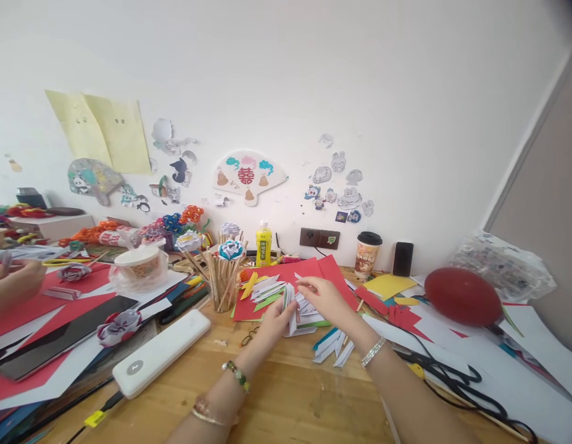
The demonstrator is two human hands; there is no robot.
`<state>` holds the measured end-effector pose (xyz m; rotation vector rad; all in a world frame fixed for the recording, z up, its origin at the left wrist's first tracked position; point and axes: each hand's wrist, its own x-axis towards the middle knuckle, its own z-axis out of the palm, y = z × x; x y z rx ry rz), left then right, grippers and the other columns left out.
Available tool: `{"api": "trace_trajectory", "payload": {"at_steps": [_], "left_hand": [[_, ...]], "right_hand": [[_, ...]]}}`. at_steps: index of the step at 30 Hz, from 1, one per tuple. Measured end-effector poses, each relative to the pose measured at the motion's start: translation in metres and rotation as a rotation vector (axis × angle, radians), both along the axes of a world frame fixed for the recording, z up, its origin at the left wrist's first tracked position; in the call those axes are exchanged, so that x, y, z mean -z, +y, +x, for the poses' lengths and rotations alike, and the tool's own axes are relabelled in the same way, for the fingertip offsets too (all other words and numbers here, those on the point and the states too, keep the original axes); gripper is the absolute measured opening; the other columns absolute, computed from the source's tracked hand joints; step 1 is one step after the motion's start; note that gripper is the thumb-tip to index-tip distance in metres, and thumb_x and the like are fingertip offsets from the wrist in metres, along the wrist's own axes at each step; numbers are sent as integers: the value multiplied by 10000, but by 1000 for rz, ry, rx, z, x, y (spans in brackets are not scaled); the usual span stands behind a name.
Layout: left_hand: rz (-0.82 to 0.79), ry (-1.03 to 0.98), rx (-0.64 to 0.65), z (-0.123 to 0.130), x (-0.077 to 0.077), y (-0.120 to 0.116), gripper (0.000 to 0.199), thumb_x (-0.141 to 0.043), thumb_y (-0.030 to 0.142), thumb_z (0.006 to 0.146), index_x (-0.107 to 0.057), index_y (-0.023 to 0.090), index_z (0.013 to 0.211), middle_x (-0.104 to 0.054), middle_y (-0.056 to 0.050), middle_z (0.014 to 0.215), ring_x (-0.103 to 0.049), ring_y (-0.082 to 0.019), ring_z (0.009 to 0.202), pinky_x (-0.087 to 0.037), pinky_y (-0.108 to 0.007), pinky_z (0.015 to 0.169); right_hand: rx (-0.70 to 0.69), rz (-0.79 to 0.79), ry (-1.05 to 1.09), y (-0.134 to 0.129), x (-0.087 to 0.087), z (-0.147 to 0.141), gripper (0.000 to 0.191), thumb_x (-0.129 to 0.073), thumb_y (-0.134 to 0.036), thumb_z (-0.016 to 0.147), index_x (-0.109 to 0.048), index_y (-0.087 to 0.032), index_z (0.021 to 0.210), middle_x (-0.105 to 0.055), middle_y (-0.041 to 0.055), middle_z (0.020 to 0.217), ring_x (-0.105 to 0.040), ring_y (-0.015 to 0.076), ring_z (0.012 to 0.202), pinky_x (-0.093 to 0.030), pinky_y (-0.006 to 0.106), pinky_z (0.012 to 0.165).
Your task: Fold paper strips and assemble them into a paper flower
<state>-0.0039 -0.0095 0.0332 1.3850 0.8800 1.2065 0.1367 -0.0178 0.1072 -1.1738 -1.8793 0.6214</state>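
My left hand [280, 316] is wrapped round a bundle of folded white paper [289, 300], held upright near the middle of the table. My right hand [316, 293] is just to the right of the bundle, fingers bent, with its fingertips near the upper edge; what they hold, if anything, is too small to make out. Behind both hands are red sheets [329, 271] with folded white strips [266, 288] and green pieces on them. More folded strips, white and blue [334, 346], lie below my right hand.
A cup of sticks [222, 287] with paper flowers, a yellow bottle [263, 244], a coffee cup [368, 256] and a phone [403, 259] stand behind. A red balloon [462, 296] is right; a white device [161, 353] lies left. Another person's hand [16, 283] is far left.
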Motion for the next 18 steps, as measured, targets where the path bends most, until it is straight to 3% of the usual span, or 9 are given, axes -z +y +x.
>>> {"api": "trace_trajectory", "payload": {"at_steps": [2, 8, 11, 15, 18], "left_hand": [[32, 52, 86, 2, -1, -5, 427, -554, 581, 695, -471, 163, 669, -499, 50, 518, -373, -64, 405, -267, -185, 391], [-11, 95, 178, 7, -4, -14, 422, -561, 573, 703, -488, 159, 663, -494, 48, 508, -367, -66, 414, -265, -194, 414], [-74, 62, 160, 8, -4, -16, 426, -568, 576, 696, -540, 153, 744, -515, 35, 548, -414, -84, 459, -314, -206, 454], [-190, -65, 71, 7, -2, -14, 471, -462, 589, 759, -578, 167, 934, -588, -28, 758, -506, -138, 618, -378, -244, 531], [-122, -40, 75, 7, -1, -12, 384, -531, 519, 751, -595, 161, 873, -577, -19, 735, -481, -126, 610, -354, -231, 534]], "right_hand": [[-35, -49, 26, -2, 10, 5, 221, -526, -291, 781, -654, -168, 912, -671, 69, 928, -605, 201, 839, -454, 315, 736], [-76, -117, 147, 0, 31, 11, 162, -558, -286, 740, -624, -149, 793, -632, 27, 754, -569, 156, 686, -438, 262, 617], [-108, -145, 181, 1, 30, 15, 167, -551, -307, 744, -604, -149, 742, -599, 5, 692, -538, 133, 625, -421, 244, 573], [-87, -179, 270, -1, 21, 22, 171, -580, -313, 719, -595, -142, 723, -580, -1, 659, -522, 122, 595, -417, 240, 565], [-95, -202, 297, -3, 18, 21, 172, -589, -312, 709, -605, -141, 721, -587, 3, 650, -541, 130, 603, -426, 247, 577]]}}
